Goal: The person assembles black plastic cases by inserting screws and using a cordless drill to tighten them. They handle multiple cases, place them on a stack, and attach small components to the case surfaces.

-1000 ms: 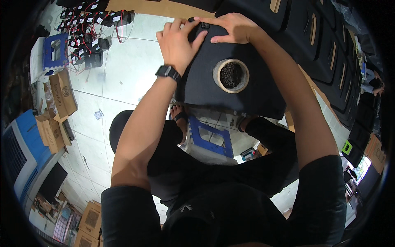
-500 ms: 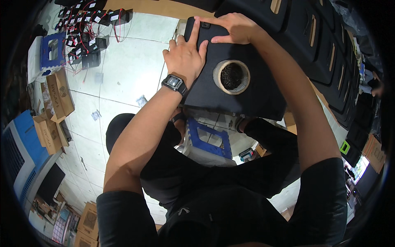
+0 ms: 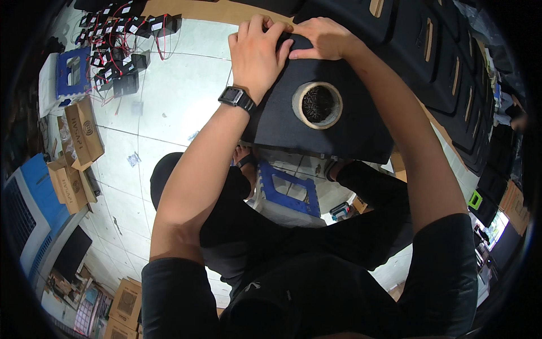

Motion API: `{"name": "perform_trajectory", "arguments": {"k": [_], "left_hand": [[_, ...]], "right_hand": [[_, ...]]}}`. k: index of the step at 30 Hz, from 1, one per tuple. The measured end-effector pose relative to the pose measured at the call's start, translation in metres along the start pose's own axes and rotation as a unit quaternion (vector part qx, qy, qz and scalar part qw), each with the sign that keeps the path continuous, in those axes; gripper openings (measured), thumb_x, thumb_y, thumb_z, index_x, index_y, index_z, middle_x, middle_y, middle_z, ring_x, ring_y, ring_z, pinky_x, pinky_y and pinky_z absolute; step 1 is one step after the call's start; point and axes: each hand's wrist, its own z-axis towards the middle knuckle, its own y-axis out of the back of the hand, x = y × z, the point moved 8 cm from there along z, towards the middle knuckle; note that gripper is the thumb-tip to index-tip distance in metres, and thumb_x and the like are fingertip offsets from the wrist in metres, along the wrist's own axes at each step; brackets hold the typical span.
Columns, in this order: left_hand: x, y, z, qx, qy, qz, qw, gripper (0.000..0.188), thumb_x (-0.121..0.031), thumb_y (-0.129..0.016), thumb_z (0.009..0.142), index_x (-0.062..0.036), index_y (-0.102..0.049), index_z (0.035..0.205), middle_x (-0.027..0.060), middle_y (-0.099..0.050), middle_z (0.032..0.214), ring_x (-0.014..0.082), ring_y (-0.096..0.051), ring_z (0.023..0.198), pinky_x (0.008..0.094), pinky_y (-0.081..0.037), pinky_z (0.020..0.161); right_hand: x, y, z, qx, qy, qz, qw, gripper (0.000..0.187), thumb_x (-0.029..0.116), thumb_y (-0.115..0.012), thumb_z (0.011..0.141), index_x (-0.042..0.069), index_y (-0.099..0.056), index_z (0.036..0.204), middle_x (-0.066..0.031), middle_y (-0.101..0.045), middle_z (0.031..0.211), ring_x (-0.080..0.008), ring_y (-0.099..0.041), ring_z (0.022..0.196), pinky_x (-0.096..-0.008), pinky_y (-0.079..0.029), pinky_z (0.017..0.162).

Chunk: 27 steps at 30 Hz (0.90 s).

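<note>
A black box-shaped panel point(image 3: 361, 113) with a dark, cloth-like top stands in front of me. A tape roll point(image 3: 301, 117) lies flat on it, its hole filled with small dark screws point(image 3: 318, 105). My left hand point(image 3: 257, 52), with a black watch at the wrist, bends its fingers over the far left corner, its thumb toward the right hand. What its fingertips close on is hidden. My right hand point(image 3: 323, 38) rests at the same corner, thumb and index finger stretched out and apart. The small black fitting at that corner is now mostly covered by the hands.
Black boxes with slotted openings point(image 3: 427, 42) line the right side. Wired black battery-like blocks point(image 3: 127, 79) lie on the far left floor, near a blue folding stool point(image 3: 72, 70) and open cartons point(image 3: 84, 130). Another blue stool point(image 3: 288, 189) stands between my legs.
My left hand has moved slightly farther out, and its spread fingers have bent over the corner. The right hand has barely moved. The small fitting has become hidden.
</note>
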Motion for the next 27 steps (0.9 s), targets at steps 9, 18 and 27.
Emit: {"name": "perform_trajectory", "arguments": {"k": [9, 18, 27], "left_hand": [[0.019, -0.010, -0.003, -0.038, -0.007, 0.025, 0.999, 0.015, -0.034, -0.082, 0.086, -0.0246, -0.082, 0.098, -0.0065, -0.073, 0.104, 0.0213, -0.061, 0.104, 0.0435, -0.036, 0.090], [0.022, -0.010, 0.001, -0.039, 0.021, 0.012, 0.999, 0.020, -0.040, -0.085, 0.082, -0.0245, -0.083, 0.095, -0.0091, -0.075, 0.100, 0.0187, -0.065, 0.101, 0.0395, -0.033, 0.084], [-0.012, 0.018, 0.012, -0.047, -0.045, -0.012, 0.998, 0.034, -0.045, -0.083, 0.084, -0.0211, -0.076, 0.107, -0.0057, -0.073, 0.108, 0.0218, -0.063, 0.102, 0.0417, -0.041, 0.084]], "right_hand": [[0.006, 0.008, 0.001, -0.030, 0.010, 0.017, 0.999, 0.069, 0.064, -0.067, 0.091, 0.032, -0.054, 0.151, -0.0171, -0.075, 0.111, -0.0421, -0.071, 0.091, -0.0511, -0.057, 0.085], [-0.002, -0.003, 0.002, -0.009, 0.004, 0.014, 1.000, 0.074, 0.071, -0.062, 0.092, 0.035, -0.050, 0.154, -0.0199, -0.075, 0.093, -0.0401, -0.072, 0.079, -0.0509, -0.058, 0.079], [0.006, 0.046, -0.067, -0.206, -0.047, 0.060, 0.976, 0.067, 0.052, -0.070, 0.095, 0.024, -0.053, 0.153, -0.0122, -0.071, 0.124, -0.0317, -0.071, 0.101, -0.0420, -0.058, 0.090]]}}
